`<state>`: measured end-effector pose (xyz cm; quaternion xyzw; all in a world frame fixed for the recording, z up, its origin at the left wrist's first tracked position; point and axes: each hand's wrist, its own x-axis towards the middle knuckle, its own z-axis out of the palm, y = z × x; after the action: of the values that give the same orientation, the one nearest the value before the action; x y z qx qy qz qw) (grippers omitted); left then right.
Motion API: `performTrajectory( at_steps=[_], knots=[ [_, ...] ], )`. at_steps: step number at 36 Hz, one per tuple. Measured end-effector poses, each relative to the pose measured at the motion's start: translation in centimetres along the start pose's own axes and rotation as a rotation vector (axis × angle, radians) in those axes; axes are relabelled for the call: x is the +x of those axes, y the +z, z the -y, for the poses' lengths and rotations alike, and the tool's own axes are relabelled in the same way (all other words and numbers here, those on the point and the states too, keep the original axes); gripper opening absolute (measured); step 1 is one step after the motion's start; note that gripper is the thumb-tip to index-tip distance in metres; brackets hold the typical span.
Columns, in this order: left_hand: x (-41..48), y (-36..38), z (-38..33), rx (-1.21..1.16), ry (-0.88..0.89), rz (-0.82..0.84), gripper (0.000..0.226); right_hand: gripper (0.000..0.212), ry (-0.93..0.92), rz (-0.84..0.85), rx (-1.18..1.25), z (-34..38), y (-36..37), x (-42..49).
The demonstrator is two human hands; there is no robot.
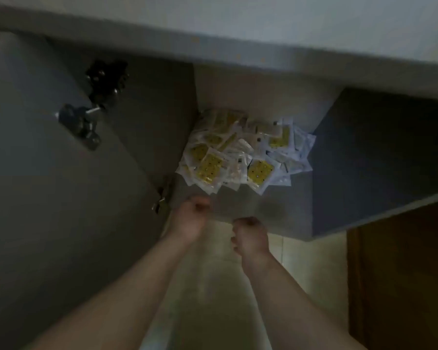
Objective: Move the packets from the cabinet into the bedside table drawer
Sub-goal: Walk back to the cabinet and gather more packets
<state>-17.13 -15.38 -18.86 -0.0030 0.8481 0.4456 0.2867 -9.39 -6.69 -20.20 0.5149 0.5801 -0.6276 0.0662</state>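
— As we look into the open cabinet [377,160], where do the packets [243,152] lie?

— We see them heaped in a loose pile on the shelf [263,208], towards its back and against the left inner wall. Most are pale wrappers. Several show a yellow square with dark dots.

— And our hands?

— Both reach towards the shelf's front edge, well short of the pile. Our left hand [190,218] is at the edge near the left corner. Our right hand [250,238] is just beside it and a little lower in the frame. The two are apart.

— What are the fingers [200,202] doing?

— On both hands they are curled in towards the palm, and we can make out nothing held in either. The frame is dim and blurred, so finer detail is lost.

— What else is in view?

— The door [61,210] stands swung open at left, a metal hinge [79,122] on its inner face. A brown wooden panel [402,274] shows at lower right. Pale floor [213,299] lies between our forearms.
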Motion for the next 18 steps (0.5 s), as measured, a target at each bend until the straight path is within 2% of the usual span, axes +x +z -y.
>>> performTrajectory(
  at_steps=[3, 5, 9, 11, 15, 18],
  knots=[
    [5.0, 2.2, 3.0, 0.106, 0.094, -0.014, 0.017, 0.021, -0.073, -0.076, -0.002, -1.3, 1.8, 6.8],
    [7.8, 3.5, 4.5, 0.15, 0.143, -0.04, 0.019, 0.026, -0.136, -0.168, 0.005, -1.9, 2.3, 10.8],
    [12.1, 5.3, 6.1, 0.209, 0.219, -0.095, 0.025, 0.028, -0.238, -0.227, -0.013, -2.2, 2.2, 16.2],
    [12.8, 5.9, 6.3, 0.231, 0.255, -0.147, 0.026, 0.033, -0.265, -0.244, -0.036, -2.1, 1.9, 17.2],
    [12.4, 6.9, 7.3, 0.348, 0.344, -0.193, 0.032, 0.013, -0.308, -0.233, -0.128, -3.0, 0.8, 17.0],
    [12.8, 7.2, 7.1, 0.513, 0.429, -0.165, 0.043, 0.015, -0.287, -0.232, -0.215, -3.4, -0.6, 17.4]
  ],
)
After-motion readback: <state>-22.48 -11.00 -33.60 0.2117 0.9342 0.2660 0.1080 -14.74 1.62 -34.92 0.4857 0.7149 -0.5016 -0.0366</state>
